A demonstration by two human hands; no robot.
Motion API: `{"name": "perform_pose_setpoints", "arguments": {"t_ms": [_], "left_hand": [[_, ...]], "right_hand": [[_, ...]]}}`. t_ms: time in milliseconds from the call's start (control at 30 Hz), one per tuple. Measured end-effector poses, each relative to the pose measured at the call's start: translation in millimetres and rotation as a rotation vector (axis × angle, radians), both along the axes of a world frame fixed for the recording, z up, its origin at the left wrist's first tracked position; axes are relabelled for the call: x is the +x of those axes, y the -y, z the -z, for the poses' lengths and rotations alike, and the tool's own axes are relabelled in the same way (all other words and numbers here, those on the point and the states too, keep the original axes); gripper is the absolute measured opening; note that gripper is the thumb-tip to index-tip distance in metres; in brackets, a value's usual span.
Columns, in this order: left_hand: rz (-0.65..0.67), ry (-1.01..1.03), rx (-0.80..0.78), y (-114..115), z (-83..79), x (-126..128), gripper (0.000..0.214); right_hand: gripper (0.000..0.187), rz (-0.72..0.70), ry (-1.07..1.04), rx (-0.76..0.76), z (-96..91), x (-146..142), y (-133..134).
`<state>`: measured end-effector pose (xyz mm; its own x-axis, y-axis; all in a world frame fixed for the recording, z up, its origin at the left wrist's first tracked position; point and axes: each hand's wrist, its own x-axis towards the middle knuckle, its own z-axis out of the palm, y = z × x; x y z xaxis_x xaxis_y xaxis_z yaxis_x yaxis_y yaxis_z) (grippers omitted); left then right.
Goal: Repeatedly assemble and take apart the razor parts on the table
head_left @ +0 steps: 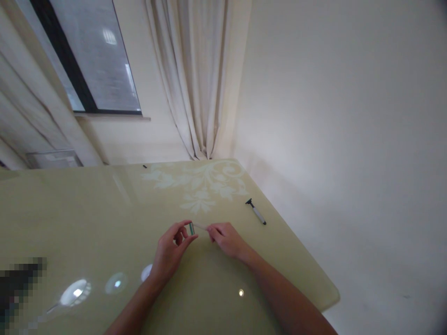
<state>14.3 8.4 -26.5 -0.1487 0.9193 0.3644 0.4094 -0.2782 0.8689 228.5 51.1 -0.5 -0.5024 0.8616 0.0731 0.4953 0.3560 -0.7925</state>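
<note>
Looking down from the head, we see two bare arms reach in from the bottom. The left hand (171,244) is bent in a loose C, its fingertips and thumb pinching a small green piece (192,228) by its two ends. The right hand (226,239) is curled up, its fingers closed on a thin white stick (201,227). Both hands are over the table (70,214), which is pale green and shiny, with round lights glowing in it and a white flower pattern (206,181) near the far corner. Behind it we see a window (98,56), a long cream curtain (192,70) and a plain wall (331,116). The small green piece is between the hands; its long side runs from near to far, the far end tipped a bit left. The stick lies across, pointing left at the piece, but we can't tell if they touch. A razor (258,215) lies past the right hand, near the table's edge, its head pointing away and a little left.
</note>
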Motion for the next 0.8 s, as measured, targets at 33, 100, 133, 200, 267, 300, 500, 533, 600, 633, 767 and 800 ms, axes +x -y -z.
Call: {"name": "perform_pose_setpoints", "arguments": {"t_ms": [33, 100, 133, 200, 267, 300, 500, 533, 600, 633, 767, 800], "left_hand": [[-0.005, 0.002, 0.000, 0.0, -0.4, 0.1, 0.042], [-0.013, 0.005, 0.001, 0.3, -1.7, 0.4, 0.043], [-0.014, 0.003, 0.004, 0.5, -2.2, 0.5, 0.043], [-0.010, -0.004, 0.006, 0.7, -2.9, 0.4, 0.042], [-0.011, -0.008, 0.007, 0.5, -2.7, 0.0, 0.042], [-0.013, -0.010, 0.005, 0.3, -2.3, -0.3, 0.042], [-0.013, -0.013, 0.000, -0.1, -1.9, -0.8, 0.043], [-0.014, -0.010, 0.002, -0.1, -2.1, -0.6, 0.043], [-0.014, -0.001, -0.001, -0.2, -2.6, -0.1, 0.043], [-0.013, 0.005, -0.002, -0.1, -2.8, 0.1, 0.043], [-0.010, 0.012, 0.016, 0.5, -3.6, 0.9, 0.041], [-0.005, 0.007, 0.017, 0.8, -4.0, 1.0, 0.040]], "right_hand": [[0.045, 0.022, 0.007, 0.009, -0.4, 0.2, 0.0], [0.045, -0.008, 0.000, 0.006, -1.3, 0.4, 0.3], [0.044, -0.043, -0.007, -0.003, -1.6, 0.4, 0.5], [0.044, -0.082, -0.009, -0.017, -1.7, 0.3, 0.6], [0.044, -0.031, 0.007, -0.011, -1.1, 0.6, -0.1], [0.045, 0.000, 0.010, -0.010, -0.6, 0.8, -0.6], [0.044, -0.090, -0.033, -0.077, 0.9, 0.3, -1.3], [0.044, -0.068, -0.018, -0.071, 1.0, 0.3, -1.4], [0.046, -0.016, -0.003, -0.068, 1.1, 0.6, -1.7], [0.047, -0.017, -0.010, -0.079, 1.1, 0.6, -1.7], [0.045, -0.136, -0.046, -0.132, 0.4, 0.5, -1.1], [0.044, -0.136, -0.041, -0.129, 0.1, 0.8, -1.1]]}}
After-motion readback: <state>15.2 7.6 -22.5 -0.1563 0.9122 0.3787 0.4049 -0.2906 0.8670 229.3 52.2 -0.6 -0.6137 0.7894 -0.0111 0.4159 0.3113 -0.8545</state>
